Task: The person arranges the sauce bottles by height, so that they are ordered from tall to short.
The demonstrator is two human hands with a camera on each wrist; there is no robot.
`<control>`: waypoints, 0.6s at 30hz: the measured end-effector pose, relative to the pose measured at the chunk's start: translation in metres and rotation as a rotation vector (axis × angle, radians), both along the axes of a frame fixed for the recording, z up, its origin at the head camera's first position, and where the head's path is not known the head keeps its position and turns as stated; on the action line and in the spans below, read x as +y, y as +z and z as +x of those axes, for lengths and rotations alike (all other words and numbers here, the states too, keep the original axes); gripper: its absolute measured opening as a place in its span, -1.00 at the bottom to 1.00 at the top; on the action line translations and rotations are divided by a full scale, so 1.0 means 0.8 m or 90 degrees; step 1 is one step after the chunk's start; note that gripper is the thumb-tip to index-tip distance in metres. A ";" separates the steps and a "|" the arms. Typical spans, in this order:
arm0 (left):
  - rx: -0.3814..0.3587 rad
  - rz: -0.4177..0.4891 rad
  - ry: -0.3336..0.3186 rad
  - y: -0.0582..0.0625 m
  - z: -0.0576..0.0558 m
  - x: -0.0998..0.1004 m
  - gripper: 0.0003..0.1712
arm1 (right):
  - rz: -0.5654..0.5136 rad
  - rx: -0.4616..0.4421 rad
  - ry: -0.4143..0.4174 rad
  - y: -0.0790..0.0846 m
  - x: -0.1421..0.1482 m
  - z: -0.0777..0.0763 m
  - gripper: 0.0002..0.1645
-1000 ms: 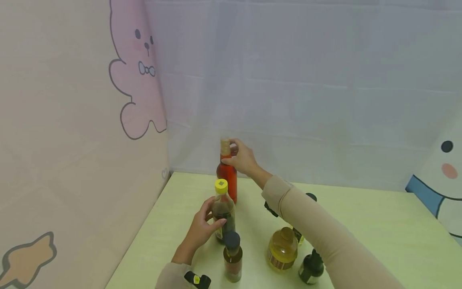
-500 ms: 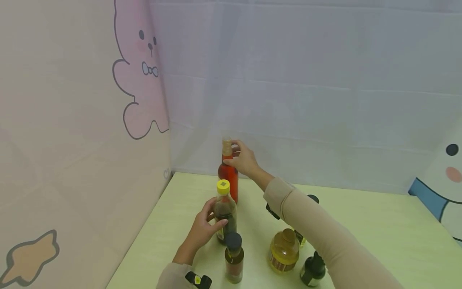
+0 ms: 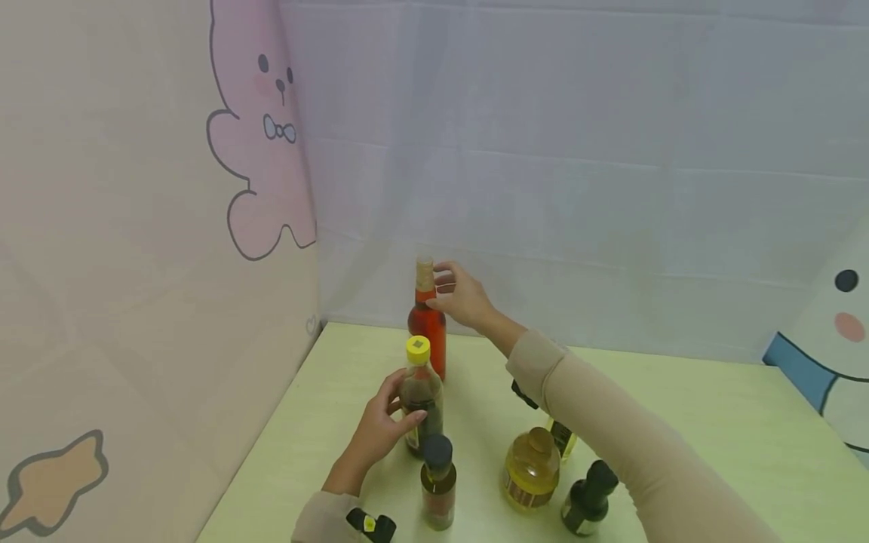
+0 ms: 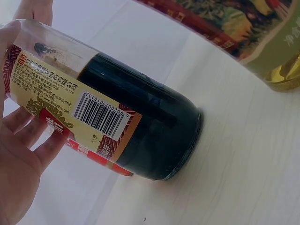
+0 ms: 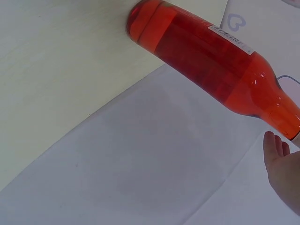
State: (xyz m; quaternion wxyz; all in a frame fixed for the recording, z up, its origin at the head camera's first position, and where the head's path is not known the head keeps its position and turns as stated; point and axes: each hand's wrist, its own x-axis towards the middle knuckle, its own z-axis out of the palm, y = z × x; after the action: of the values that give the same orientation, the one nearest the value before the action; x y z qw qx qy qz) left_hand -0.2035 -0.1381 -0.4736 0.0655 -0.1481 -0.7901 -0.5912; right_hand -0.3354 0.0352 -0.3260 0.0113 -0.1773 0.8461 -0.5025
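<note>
A vinegar bottle with dark liquid and a yellow cap stands upright on the table in the head view. My left hand holds it, thumb on the near side and fingers round the far left side; the fingers lie against its label in the left wrist view. Just behind it stands a tall bottle of red liquid, its lower part partly hidden. My right hand is beside that bottle's neck, fingers loosely bent. In the right wrist view those fingers look apart from the red glass.
A dark-capped bottle stands close in front of the vinegar. To the right are a round bottle of yellow oil, a small dark bottle and another bottle partly behind my right sleeve. A cloth wall borders the table's back.
My right hand has moved slightly right, off the red bottle's neck, and its fingers have loosened. The left hand and the bottles stay where they were.
</note>
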 end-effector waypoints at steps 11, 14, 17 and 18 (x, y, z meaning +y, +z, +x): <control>0.008 0.001 0.007 -0.001 -0.004 -0.001 -0.20 | 0.065 -0.005 0.042 0.016 0.024 0.007 -0.30; 0.001 -0.001 0.010 -0.001 -0.004 -0.001 -0.19 | 0.087 -0.003 0.041 0.021 0.030 0.009 -0.32; -0.003 -0.002 0.007 -0.002 -0.004 -0.001 -0.19 | 0.106 0.002 0.044 0.027 0.038 0.011 -0.35; -0.004 -0.002 0.007 -0.002 -0.004 -0.001 -0.19 | 0.114 0.003 0.045 0.029 0.041 0.013 -0.35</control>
State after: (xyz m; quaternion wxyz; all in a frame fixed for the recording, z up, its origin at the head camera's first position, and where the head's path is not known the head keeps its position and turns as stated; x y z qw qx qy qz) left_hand -0.2063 -0.1388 -0.4753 0.0659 -0.1420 -0.7919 -0.5902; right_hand -0.3253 0.0681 -0.3030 0.0424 -0.2065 0.8809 -0.4237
